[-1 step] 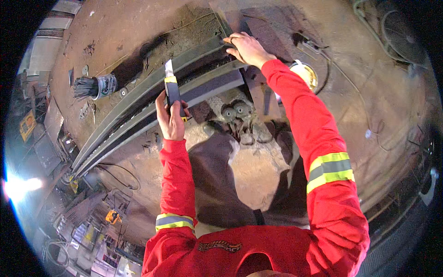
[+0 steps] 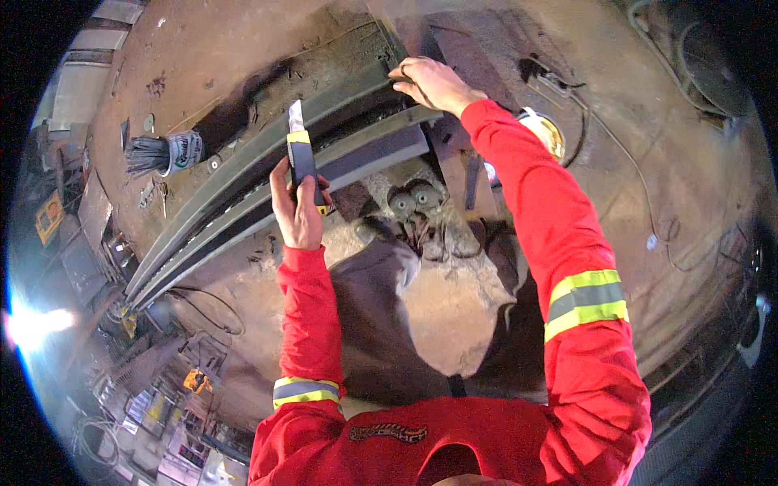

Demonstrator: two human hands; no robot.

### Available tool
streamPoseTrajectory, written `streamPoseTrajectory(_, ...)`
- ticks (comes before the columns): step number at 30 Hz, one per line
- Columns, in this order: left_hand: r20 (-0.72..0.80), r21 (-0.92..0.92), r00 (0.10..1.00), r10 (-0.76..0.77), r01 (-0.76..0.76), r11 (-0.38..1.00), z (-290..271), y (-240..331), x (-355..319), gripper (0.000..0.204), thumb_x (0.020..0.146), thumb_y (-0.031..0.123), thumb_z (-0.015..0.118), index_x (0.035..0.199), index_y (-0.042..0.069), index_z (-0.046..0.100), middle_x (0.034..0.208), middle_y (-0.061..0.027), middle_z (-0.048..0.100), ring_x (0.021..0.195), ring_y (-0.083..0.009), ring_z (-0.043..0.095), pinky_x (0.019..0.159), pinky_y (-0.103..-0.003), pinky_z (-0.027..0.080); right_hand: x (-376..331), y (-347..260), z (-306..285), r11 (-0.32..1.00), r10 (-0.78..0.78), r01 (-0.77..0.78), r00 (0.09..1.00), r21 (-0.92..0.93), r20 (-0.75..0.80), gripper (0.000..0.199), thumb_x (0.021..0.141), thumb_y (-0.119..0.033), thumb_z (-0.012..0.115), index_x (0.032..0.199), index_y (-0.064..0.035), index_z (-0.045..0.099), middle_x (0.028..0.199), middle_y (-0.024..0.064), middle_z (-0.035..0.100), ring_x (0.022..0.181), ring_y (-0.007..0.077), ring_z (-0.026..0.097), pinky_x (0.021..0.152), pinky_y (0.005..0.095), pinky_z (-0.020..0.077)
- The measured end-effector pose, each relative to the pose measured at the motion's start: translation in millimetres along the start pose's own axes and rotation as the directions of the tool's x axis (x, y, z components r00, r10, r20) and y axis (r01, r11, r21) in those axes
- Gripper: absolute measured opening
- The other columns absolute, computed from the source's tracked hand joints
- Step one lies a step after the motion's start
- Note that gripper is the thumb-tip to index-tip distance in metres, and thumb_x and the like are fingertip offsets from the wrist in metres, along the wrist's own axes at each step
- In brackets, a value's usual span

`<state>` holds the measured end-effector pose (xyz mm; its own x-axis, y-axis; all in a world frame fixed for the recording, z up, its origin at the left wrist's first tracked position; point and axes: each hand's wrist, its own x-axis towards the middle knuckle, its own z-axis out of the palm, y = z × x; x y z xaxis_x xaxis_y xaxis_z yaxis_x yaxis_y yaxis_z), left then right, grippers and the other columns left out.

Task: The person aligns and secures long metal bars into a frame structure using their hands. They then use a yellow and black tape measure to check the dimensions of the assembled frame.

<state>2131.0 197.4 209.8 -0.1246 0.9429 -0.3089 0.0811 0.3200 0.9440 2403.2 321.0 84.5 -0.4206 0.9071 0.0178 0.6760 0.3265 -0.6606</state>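
My left hand (image 2: 298, 206) is closed around a black-and-yellow utility knife (image 2: 301, 158), its broad silver blade pointing away from me. The knife is above a long pair of curved dark steel beams (image 2: 267, 170), which run from the far right down to the left. At their far right end, my right hand (image 2: 433, 85) has its thumb and bent fingers on the edge of the farther beam. Whether something small also sits between those fingertips is hidden.
A white bucket of thin rods (image 2: 185, 151) lies on its side at left. Another bucket (image 2: 545, 134) stands beyond my right forearm. A cable (image 2: 620, 150) trails across the floor at right. Round metal discs (image 2: 423, 194) lie near my feet. Bright light glares at far left.
My right hand and forearm have shifted very slightly to the right. The left hand keeps its hold on the knife, almost in the same place.
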Motion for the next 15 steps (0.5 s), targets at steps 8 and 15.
streamPoseTrajectory(8, 0.103, 0.354, 0.964, 0.246, -0.266, 0.897, 68, -49, 27, 0.043, 0.091, 0.006, 0.051, 0.132, 0.003, 0.040, 0.082, -0.0088, 0.060, 0.061, -0.0094, 0.052, 0.055, -0.023, 0.043, 23, 45, 11, 0.956, -0.286, 0.283, 0.958, 0.073, 0.031, 0.025, 0.085, -0.023, 0.062, 0.094, -0.0005, 0.069, 0.084, 0.0184, 0.067, 0.082, 0.0330, 0.064, 0.075, 0.0392, 0.0493)
streamPoseTrajectory(15, 0.242, 0.702, 0.837, 0.491, -0.500, 0.507, 89, -57, 22, 0.051, 0.086, -0.003, 0.049, 0.135, 0.004, 0.041, 0.090, -0.0049, 0.061, 0.066, -0.0095, 0.052, 0.061, -0.023, 0.044, 17, 52, 15, 0.932, -0.314, 0.320, 0.947, 0.168, -0.059, 0.023, 0.086, -0.021, 0.064, 0.098, -0.0030, 0.069, 0.085, 0.0176, 0.068, 0.078, 0.0257, 0.067, 0.072, 0.0363, 0.0506)
